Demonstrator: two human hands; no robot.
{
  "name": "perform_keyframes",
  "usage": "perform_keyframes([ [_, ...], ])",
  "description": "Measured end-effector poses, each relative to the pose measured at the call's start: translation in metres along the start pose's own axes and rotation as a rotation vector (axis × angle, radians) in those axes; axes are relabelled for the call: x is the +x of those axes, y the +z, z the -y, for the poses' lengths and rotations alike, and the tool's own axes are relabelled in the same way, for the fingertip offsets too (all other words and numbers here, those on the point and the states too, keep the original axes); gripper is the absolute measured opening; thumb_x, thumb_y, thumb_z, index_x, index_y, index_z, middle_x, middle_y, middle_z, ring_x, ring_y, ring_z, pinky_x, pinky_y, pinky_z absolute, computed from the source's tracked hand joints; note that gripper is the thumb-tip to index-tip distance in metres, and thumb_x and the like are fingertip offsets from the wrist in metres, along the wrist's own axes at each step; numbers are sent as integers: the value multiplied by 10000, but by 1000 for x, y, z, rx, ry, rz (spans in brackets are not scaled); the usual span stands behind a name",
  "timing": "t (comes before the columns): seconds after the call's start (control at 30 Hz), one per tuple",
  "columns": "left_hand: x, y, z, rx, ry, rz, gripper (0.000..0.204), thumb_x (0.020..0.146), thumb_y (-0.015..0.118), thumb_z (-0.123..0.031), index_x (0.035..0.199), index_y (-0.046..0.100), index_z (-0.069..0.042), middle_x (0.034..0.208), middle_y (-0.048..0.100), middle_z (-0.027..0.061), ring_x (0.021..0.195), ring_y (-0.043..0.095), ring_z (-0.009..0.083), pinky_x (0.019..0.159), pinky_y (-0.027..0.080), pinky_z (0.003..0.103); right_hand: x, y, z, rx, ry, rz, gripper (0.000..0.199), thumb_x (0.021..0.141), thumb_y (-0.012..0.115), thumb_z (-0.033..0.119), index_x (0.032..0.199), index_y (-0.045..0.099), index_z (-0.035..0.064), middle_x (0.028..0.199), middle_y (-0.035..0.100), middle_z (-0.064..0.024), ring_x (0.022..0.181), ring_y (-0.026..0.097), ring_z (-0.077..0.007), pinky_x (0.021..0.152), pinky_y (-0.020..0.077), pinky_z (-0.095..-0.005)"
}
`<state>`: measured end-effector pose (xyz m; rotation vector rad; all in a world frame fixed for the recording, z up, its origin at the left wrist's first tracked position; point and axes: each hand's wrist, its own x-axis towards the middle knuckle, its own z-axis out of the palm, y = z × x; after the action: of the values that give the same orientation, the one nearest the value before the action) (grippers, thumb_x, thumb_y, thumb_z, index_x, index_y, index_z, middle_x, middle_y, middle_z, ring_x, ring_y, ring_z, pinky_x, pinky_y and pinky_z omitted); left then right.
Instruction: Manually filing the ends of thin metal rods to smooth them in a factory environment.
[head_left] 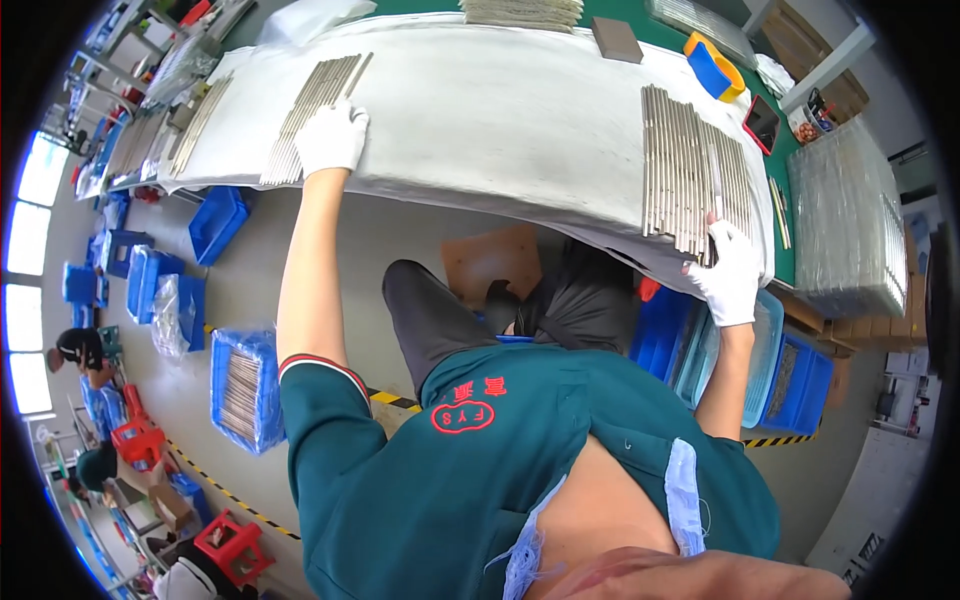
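While both gloved hands rest on the white-covered desk point(500, 110), the left hand point(332, 138) lies flat, fingers together, on the near end of a row of metal rods point(312, 112). The right hand point(728, 272) grips the near edge of a second rod batch point(692, 180) at the desk's rim.

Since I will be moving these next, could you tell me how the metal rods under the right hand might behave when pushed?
The metal rods look thin and round, so probably prone to rolling. Being metal, likely stiff. The white cloth may slow them.
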<state>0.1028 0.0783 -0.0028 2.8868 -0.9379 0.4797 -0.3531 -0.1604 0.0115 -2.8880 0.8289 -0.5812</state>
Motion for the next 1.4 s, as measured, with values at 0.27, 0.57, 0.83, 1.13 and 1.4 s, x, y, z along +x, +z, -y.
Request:
perform_keyframes([
  [0.27,35,28,-10,-16,12,-110,302,834,456,-273,819,653,-44,801,643,189,763,634,333,694,494,438,1,4,-10,-14,-45,-36,622,657,721,295,1181,535,17,1026,588,-150,937,558,-311,834,435,-361],
  [0.57,-55,-17,-94,-563,126,106,261,836,401,-188,982,585,-76,991,593,207,891,577,369,788,454,440,9,-5,22,117,55,-360,321,857,487,42,1169,559,15,977,633,-126,828,595,-230,756,464,-297],
  [0.83,-140,-51,-121,-1024,97,473,253,862,542,-290,1008,599,-92,955,626,72,854,604,219,749,465,295,2,25,111,215,14,68,532,819,495,113,1331,412,232,665,598,-46,538,576,-236,499,462,-350],
  [1.13,-154,-45,-125,-684,244,283,218,863,541,-266,1003,618,-117,952,641,55,834,611,253,718,483,303,-14,62,92,-10,-195,5,474,858,496,198,1323,419,253,452,476,-83,349,478,-250,356,384,-370],
  [1.4,-150,-34,-121,-580,391,181,184,862,528,-256,995,623,-171,921,639,33,795,613,231,677,490,309,-14,46,104,22,-188,57,491,850,519,196,1328,422,258,443,457,-45,338,453,-201,351,372,-335],
])
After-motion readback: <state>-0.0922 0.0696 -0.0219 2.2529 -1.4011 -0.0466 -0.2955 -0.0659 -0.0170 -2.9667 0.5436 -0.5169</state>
